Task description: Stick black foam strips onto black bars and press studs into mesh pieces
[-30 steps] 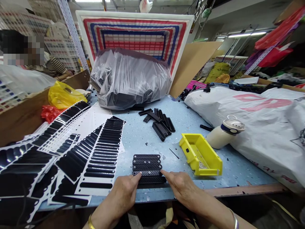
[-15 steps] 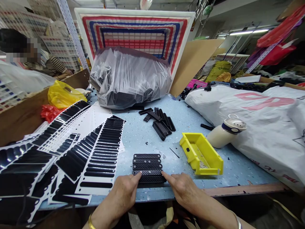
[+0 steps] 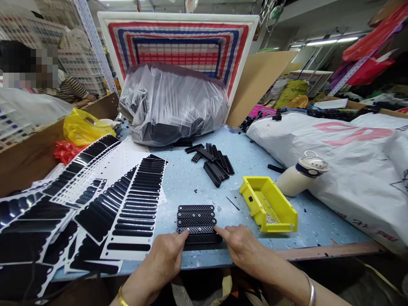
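Several black perforated plastic strips [image 3: 196, 215] lie side by side in a neat row near the table's front edge. My left hand [image 3: 165, 259] has its forefinger tip on the left end of one of the nearest strips, other fingers curled. My right hand [image 3: 244, 248] points its forefinger at the right end of the same strip, the rest curled under. Neither hand grips anything. A loose pile of the same black strips [image 3: 214, 161] lies farther back.
A yellow plastic bin [image 3: 270, 208] with small metal bits stands right of the row, beside a white bottle [image 3: 301, 174]. Sheets of black stickers [image 3: 134, 208] cover the left side. A grey plastic bag [image 3: 174, 104] sits at the back, a white sack [image 3: 344, 161] on the right. Another person sits far left.
My right forefinger has shifted slightly left along the strip's end; the view has tilted a little. The strips and my left hand stay where they were.
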Motion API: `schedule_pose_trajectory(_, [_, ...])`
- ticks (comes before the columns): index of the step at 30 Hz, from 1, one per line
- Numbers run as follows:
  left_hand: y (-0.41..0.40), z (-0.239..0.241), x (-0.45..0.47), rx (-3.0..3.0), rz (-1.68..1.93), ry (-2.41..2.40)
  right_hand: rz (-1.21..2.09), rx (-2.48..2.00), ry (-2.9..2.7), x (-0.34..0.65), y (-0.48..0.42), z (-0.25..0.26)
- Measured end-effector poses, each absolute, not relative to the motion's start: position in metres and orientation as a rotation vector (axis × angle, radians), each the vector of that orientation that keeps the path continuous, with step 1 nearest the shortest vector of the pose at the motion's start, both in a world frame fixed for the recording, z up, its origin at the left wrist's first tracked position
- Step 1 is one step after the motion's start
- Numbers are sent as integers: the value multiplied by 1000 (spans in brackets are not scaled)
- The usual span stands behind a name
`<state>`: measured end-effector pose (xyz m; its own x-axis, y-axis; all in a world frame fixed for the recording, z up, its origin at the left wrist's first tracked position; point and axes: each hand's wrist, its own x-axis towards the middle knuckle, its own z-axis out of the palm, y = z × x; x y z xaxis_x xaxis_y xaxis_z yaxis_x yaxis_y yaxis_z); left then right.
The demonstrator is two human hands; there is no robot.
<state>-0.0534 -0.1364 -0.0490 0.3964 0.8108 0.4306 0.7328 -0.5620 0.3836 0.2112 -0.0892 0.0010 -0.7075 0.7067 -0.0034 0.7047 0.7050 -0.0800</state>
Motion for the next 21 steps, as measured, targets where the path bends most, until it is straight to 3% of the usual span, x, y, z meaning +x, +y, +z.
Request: schedule_pose_trajectory(21, [-136, -45, -53, 2582, 826, 1401, -55, -985, -2839, 221, -91, -2])
